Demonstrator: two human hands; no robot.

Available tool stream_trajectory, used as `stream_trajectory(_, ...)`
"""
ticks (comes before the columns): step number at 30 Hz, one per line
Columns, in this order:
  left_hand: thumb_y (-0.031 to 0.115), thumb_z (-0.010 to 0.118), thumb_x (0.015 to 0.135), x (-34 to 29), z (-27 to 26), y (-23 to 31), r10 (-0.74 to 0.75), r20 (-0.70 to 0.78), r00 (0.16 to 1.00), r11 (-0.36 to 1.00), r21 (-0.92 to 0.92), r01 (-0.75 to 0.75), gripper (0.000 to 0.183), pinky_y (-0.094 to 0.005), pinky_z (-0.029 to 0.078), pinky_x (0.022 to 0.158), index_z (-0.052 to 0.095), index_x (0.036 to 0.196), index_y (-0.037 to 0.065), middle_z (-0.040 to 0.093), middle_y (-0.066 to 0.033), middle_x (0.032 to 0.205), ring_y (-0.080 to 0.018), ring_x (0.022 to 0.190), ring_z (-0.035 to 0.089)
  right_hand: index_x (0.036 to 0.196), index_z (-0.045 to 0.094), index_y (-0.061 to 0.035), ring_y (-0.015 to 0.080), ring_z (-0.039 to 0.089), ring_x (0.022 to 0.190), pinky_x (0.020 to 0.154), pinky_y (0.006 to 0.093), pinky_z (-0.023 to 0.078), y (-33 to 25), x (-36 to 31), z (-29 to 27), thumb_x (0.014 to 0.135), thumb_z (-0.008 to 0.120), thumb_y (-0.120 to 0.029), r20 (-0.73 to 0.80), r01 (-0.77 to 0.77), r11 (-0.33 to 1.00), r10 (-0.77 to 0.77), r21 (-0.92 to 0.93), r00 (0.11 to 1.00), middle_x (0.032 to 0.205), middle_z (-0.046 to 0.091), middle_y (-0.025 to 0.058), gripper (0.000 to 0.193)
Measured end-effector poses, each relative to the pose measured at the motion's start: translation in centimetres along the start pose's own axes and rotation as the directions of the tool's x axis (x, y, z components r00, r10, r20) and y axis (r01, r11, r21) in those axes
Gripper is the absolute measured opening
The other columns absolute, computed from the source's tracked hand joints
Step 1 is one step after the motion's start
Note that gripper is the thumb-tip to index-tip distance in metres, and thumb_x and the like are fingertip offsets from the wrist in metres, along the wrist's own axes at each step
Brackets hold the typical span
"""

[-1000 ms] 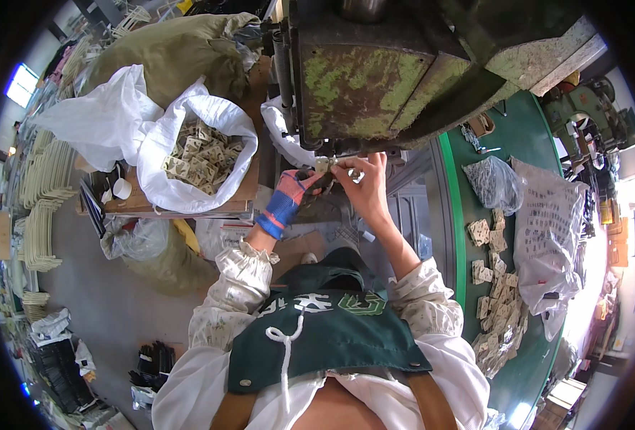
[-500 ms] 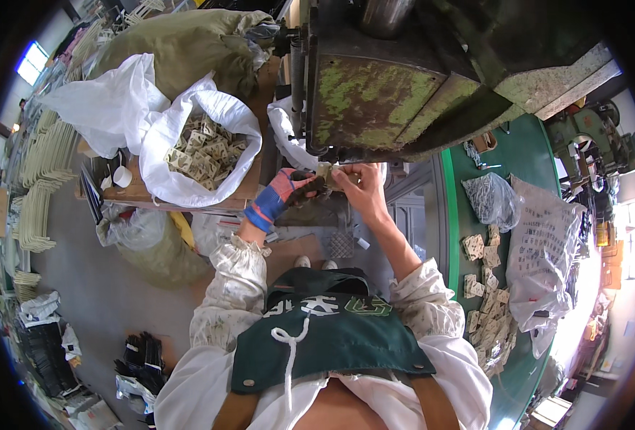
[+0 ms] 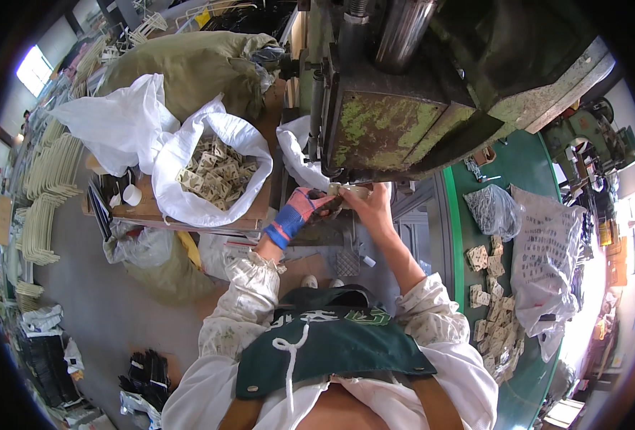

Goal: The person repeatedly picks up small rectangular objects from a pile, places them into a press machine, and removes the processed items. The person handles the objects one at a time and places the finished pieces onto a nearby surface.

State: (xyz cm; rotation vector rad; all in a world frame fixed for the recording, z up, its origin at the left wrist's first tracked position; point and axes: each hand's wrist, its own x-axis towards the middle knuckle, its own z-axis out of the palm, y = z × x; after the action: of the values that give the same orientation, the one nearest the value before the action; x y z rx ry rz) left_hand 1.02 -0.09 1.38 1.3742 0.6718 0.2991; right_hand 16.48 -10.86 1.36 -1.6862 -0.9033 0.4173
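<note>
Beige plate (image 3: 360, 191): long axis roughly left-right, gripped by gloved left fingers (image 3: 323, 205), bare right fingers (image 3: 354, 201).

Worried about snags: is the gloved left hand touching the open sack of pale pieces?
Apart. The head view shows wooden table between the gloved left hand and the open sack.

A pink-and-blue striped fabric glove (image 3: 292, 217) with dark fingers (image 3: 323, 208) covered the left hand (image 3: 309, 206). Pale, floral-patterned oversleeves (image 3: 235, 308) with gathered cuffs (image 3: 258, 267) met white fabric sleeves (image 3: 464, 369). The dark green apron (image 3: 353, 355) bore white and green markings (image 3: 369, 316), a looped white cord (image 3: 289, 373) and round metal snaps (image 3: 253, 389), with broad brown straps (image 3: 438, 403).
</note>
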Motion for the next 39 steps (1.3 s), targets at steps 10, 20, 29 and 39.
stream_trajectory(10, 0.021, 0.067, 0.083, 0.7, -0.6, -2.1, 0.202, -0.061, 0.978, 0.97, 0.148, -0.191, 0.022, -0.0213, 0.043, 0.049, 0.067, 0.084, -0.001, 0.063, -0.0018, 0.066, -0.0073, 0.06, 0.059, 0.083, 0.058, 0.0003, 0.0068, 0.053, 0.061, 0.054, 0.0217, 0.042, -2.3, -0.6, -1.3, 0.076, 0.075, -0.021, 0.161, -0.214, 0.965, 0.19, 0.151, 0.969, 0.07, 0.059, 0.0013, 0.028)
stream_trajectory(20, 0.016, 0.068, 0.081, 0.6, -0.6, -2.4, 0.098, -0.04, 0.994, 0.985, -0.137, -0.103, 0.022, -0.0269, 0.053, 0.064, 0.065, 0.085, -0.005, 0.063, -0.0067, 0.077, -0.0129, 0.074, 0.061, 0.107, 0.056, 0.0076, 0.0161, 0.066, 0.064, 0.06, 0.0254, 0.056, -2.6, -1.1, -4.7, 0.086, 0.065, -0.025, 0.417, -0.498, 0.795, 0.346, 0.345, 0.841, 0.082, 0.066, 0.0123, 0.04)
stream_trajectory(29, 0.006, 0.063, 0.083, 2.7, -1.5, -8.5, 0.495, -0.01, 0.869, 0.84, 0.263, -0.475, 0.023, -0.025, 0.053, 0.069, 0.066, 0.106, 0.009, 0.058, -0.0094, 0.088, -0.0183, 0.077, 0.06, 0.108, 0.054, 0.0076, 0.0166, 0.066, 0.065, 0.059, 0.0249, 0.056, -2.2, -0.4, -5.3, 0.085, 0.067, -0.024, 0.454, -0.488, 0.817, 0.326, 0.305, 0.829, 0.08, 0.065, 0.0129, 0.042)
stream_trajectory(39, 0.011, 0.066, 0.083, 0.0, 0.4, -2.9, 0.158, -0.005, 0.987, 0.912, -0.383, -0.148, 0.013, -0.0252, 0.053, 0.063, 0.065, 0.084, -0.002, 0.063, -0.005, 0.08, -0.0107, 0.071, 0.06, 0.105, 0.056, 0.0042, 0.0158, 0.066, 0.076, 0.066, 0.0256, 0.055, -1.2, -0.7, -6.6, 0.091, 0.058, -0.031, 0.464, -0.46, 0.832, 0.289, 0.311, 0.837, 0.087, 0.065, 0.0103, 0.038)
